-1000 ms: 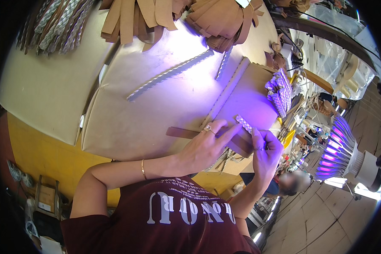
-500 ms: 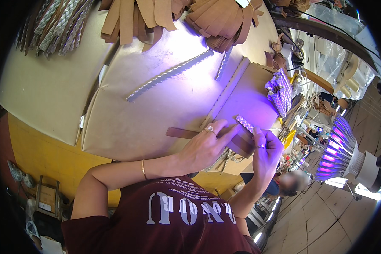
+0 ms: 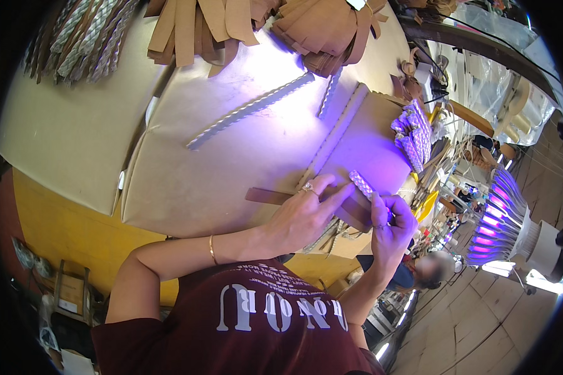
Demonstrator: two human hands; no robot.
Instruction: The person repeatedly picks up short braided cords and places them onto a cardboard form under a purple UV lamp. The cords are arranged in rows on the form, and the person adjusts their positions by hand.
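A flat brown strip (image 3: 267,196) runs along the near edge of the work surface and passes beneath my left hand (image 3: 303,209). The fingers of that hand, one wearing a ring, bear on the strip, and the thumb is hidden. A short braided strip (image 3: 360,184), lit purple, lies just beyond my left fingertips. Its near end is pinched between the thumb and fingers of my right hand (image 3: 391,226). A wider brown piece (image 3: 355,214) shows between the two hands.
A long braided strip (image 3: 250,112) lies mid-surface. Bundles of brown strips (image 3: 325,31) and braids (image 3: 87,40) sit at the far side. Folded braids (image 3: 413,137) stand right of a brown panel (image 3: 363,140). A purple-lit lamp (image 3: 497,219) hangs at the right.
My right hand has shifted slightly, its fingers now higher and more curled around the braided strip's end. My left hand and the brown strip stay nearly still.
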